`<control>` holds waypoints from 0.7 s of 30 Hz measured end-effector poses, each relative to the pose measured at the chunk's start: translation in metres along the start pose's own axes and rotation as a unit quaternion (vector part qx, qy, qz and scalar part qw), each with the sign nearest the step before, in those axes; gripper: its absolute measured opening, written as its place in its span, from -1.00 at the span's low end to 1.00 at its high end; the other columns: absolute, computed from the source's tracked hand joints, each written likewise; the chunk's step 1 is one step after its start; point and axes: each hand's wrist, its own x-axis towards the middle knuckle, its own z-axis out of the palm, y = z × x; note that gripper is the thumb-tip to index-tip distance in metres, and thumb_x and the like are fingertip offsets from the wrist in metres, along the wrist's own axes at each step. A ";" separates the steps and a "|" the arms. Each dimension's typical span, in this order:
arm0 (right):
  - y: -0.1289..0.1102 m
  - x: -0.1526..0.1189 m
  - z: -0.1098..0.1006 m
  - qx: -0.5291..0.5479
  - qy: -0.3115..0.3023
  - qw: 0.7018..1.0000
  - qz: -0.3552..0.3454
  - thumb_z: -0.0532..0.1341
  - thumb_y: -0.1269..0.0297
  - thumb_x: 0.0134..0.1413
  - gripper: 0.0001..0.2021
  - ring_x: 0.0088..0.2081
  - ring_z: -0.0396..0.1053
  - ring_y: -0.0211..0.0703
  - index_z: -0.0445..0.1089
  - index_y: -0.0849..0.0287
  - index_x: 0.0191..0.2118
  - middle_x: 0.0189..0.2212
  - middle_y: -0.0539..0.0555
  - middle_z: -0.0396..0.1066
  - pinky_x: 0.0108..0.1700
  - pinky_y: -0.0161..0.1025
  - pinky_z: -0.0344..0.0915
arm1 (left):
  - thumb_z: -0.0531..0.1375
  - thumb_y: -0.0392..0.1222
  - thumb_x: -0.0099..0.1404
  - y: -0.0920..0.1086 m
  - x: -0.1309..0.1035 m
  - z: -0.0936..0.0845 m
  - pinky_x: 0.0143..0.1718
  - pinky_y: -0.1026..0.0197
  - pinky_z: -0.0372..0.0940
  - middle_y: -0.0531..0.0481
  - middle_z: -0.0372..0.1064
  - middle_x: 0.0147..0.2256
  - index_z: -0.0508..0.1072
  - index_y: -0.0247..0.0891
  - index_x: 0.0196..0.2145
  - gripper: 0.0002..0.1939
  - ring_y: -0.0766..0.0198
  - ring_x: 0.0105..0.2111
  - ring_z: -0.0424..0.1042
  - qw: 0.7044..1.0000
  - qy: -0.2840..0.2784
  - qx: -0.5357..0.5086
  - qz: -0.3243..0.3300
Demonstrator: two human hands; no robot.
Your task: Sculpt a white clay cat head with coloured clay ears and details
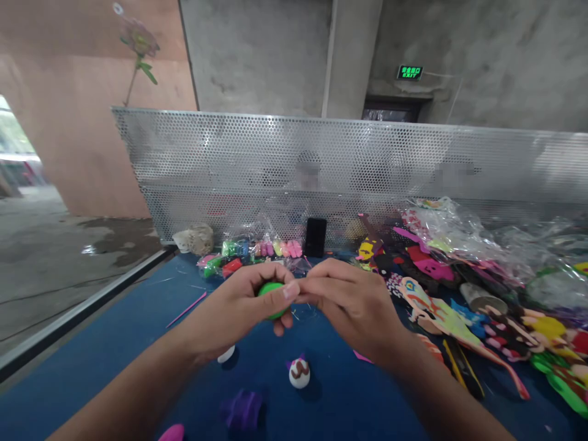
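Observation:
My left hand (pixel 248 303) is closed round a green ball-like lump (pixel 272 299), near the middle of the view. Fingers of my right hand (pixel 351 300) are pinched together and meet the left thumb tip; whatever lies between them is too small to make out. Below the hands, a white ball with a brown squiggle and a purple bit on top (pixel 299 373) sits on the blue table (pixel 340 407). A white piece (pixel 226 354) lies under my left wrist. Nearer the front edge are a purple ridged piece (pixel 242 409) and a pink piece (pixel 173 433).
Bagged coloured clay (pixel 261 248) and a black phone-like object (pixel 316 237) stand at the back, before a perforated metal screen (pixel 257 147). Colourful figures, plastic wrap (pixel 450 229) and a yellow-black cutter (pixel 463 369) crowd the right. A thin purple stick (pixel 186 309) lies left.

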 end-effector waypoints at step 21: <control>0.007 -0.008 0.011 -0.062 0.044 0.997 -0.027 0.20 0.34 0.31 -0.89 -0.27 0.50 -0.20 0.49 0.12 -0.13 -0.29 0.05 0.56 -0.18 -0.24 0.47 | 0.13 0.03 0.39 0.006 0.000 -0.009 -0.24 0.19 0.27 -0.01 0.44 -0.27 0.53 -0.12 -0.15 -0.75 0.24 -0.28 0.38 0.972 0.000 0.214 0.095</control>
